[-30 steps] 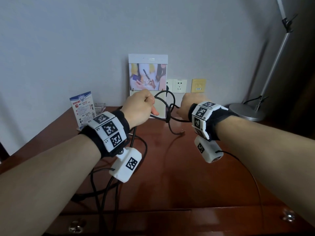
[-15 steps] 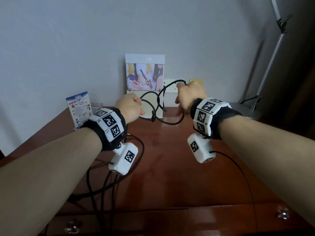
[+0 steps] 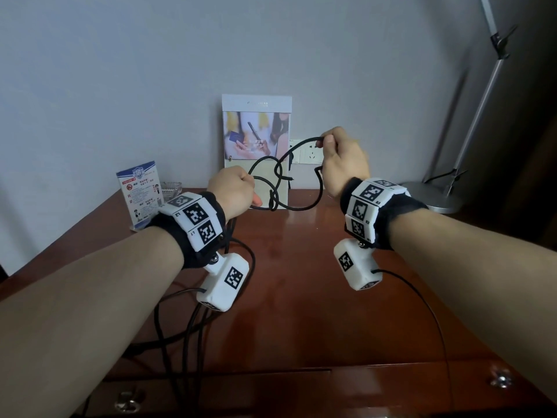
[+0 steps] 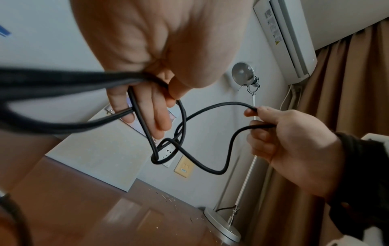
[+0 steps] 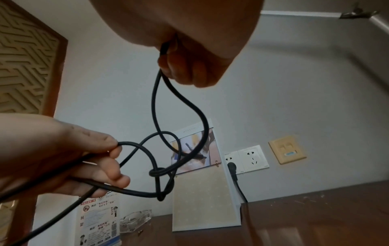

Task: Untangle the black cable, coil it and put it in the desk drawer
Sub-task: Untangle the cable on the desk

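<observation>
The black cable [image 3: 297, 209] hangs between both hands above the brown desk [image 3: 301, 297], tangled in a loose knot [image 3: 272, 201] with several loops. My left hand [image 3: 241, 188] grips a bundle of its strands left of the knot; more strands trail down past the wrist over the desk's front edge. My right hand [image 3: 331, 146] is higher and to the right, pinching a bend of the cable. The knot [image 4: 156, 159] shows in the left wrist view and again, as the knot [image 5: 155, 172], in the right wrist view. The drawer front [image 3: 241, 393] with its metal knob [image 3: 128, 399] is closed.
A standing photo card [image 3: 256, 152] leans on the wall behind the hands, beside wall sockets [image 3: 304, 152] with a plug in one. A printed sign [image 3: 140, 194] and glass ashtray [image 3: 171, 188] stand back left. A lamp base [image 3: 434, 197] sits back right.
My right hand has risen and moved right, drawing a loop of cable up and away from the knot. The left hand has shifted slightly left, and the tangle has spread wider.
</observation>
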